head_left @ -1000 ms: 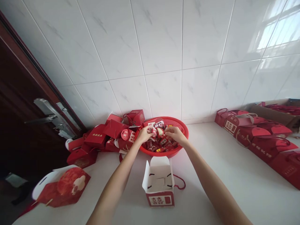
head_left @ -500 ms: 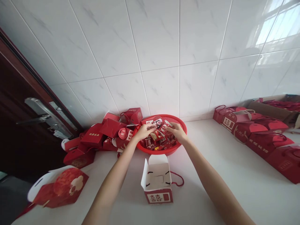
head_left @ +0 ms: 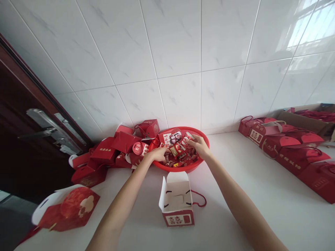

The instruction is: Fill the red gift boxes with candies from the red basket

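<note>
A red plastic basket [head_left: 206, 139] holds wrapped candies [head_left: 187, 160] and a printed box [head_left: 171, 136]. My left hand [head_left: 159, 154] reaches in at the basket's left side, fingers bent together among the candies; what they pinch, if anything, is hidden. On the right, my right hand [head_left: 199, 145] is closed on a small red-and-white can [head_left: 187, 137] with a pale top. In front of the basket stands an open gift box [head_left: 178, 218], white inside with a red printed front. A red cord handle [head_left: 201, 202] loops from its right side.
Red gift boxes [head_left: 104, 150] are heaped left of the basket. Another red box [head_left: 70, 209] sits at the front left. Rows of red boxes [head_left: 290, 153] and a cardboard carton [head_left: 300, 122] line the right. A tiled wall [head_left: 180, 101] rises behind; a door handle [head_left: 49, 125] is at left.
My left hand has lowered to the left and into the candies. My right hand has shifted slightly, and the can in its fingers shows more clearly. The open gift box stays put.
</note>
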`<state>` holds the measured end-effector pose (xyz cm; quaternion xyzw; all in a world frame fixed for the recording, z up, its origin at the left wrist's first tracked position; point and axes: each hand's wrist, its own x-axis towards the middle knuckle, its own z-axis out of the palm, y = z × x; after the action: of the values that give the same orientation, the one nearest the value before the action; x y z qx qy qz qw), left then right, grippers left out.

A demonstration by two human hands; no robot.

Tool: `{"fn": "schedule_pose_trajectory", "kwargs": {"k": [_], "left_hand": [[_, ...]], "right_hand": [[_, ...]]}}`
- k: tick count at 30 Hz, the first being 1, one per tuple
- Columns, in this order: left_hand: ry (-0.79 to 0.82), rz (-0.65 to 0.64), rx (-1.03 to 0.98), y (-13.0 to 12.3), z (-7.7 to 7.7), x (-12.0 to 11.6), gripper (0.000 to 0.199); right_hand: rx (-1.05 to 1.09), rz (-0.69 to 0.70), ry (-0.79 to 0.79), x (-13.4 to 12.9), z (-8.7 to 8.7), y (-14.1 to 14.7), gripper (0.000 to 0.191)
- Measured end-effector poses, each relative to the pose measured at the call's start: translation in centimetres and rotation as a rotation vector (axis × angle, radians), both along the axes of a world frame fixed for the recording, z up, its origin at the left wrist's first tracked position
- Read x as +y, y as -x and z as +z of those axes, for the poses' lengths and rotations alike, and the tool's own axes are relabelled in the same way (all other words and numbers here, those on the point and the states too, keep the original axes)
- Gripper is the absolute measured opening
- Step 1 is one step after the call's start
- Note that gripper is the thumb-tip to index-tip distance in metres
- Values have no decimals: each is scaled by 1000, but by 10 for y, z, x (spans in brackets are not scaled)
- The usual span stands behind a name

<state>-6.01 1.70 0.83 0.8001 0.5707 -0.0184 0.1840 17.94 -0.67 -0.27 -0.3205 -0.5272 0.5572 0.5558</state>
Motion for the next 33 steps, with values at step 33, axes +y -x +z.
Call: {"fn": "schedule_pose_trajectory", "kwargs": {"k": [33], "left_hand": [[-312,0,-1102,-44,-8,-16,37]], "right_hand": [[72,141,220,1,6,0,21]]}}
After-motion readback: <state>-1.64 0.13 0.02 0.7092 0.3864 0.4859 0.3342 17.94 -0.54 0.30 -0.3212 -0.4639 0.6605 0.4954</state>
